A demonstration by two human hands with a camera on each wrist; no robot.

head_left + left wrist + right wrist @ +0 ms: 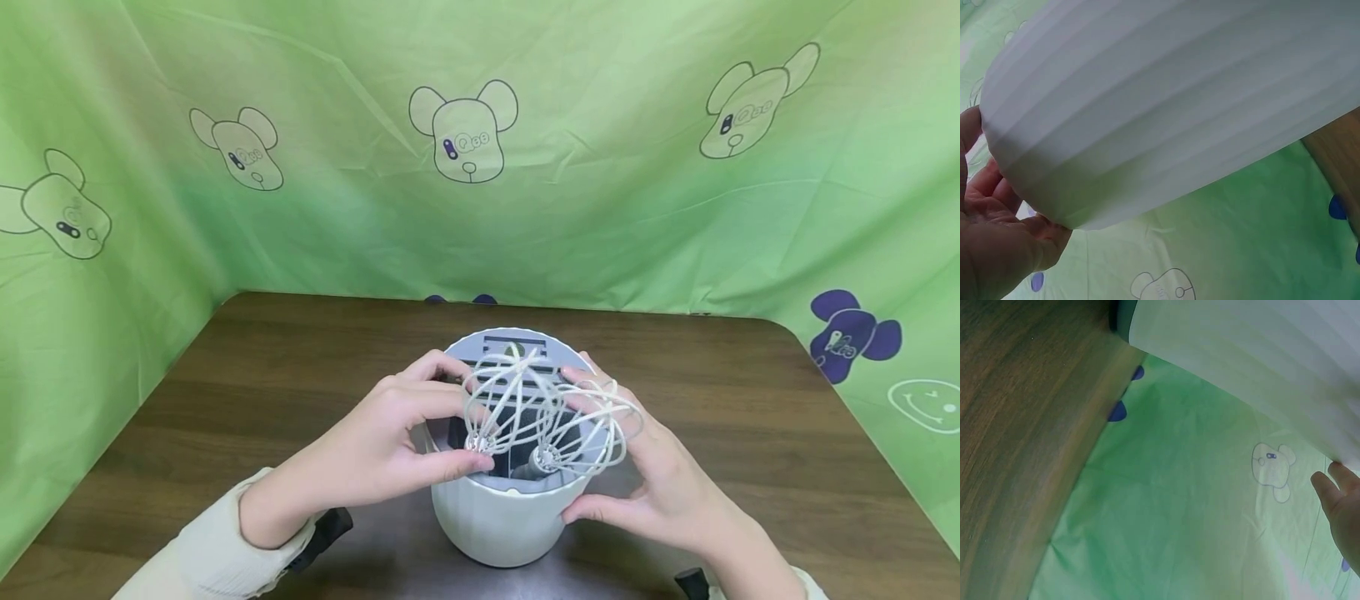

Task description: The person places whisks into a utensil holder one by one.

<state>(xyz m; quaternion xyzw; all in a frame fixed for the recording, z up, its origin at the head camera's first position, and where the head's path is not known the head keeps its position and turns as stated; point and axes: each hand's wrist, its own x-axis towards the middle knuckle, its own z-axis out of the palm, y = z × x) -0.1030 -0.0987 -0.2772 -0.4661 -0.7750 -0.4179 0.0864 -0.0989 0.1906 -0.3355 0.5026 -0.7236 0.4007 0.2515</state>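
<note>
A white ribbed utensil holder (495, 521) with a grey slotted top stands upright on the table. Two whisks with pale wire loops stick up out of it: a left whisk (512, 392) and a right whisk (592, 425), leaning to the right. With thumb and fingers, my left hand (405, 429) pinches the left whisk at the base of its wires. My right hand (656, 462) holds the holder's right side, thumb against the outer wall and fingers over the rim behind the right whisk's wires. The whisks' lower ends are hidden inside the holder.
The brown wooden table (300, 367) spreads out on both sides of the holder. Behind and beside it hangs a green cloth (360, 225) printed with bear heads. A dark band (322, 537) sits at the left sleeve.
</note>
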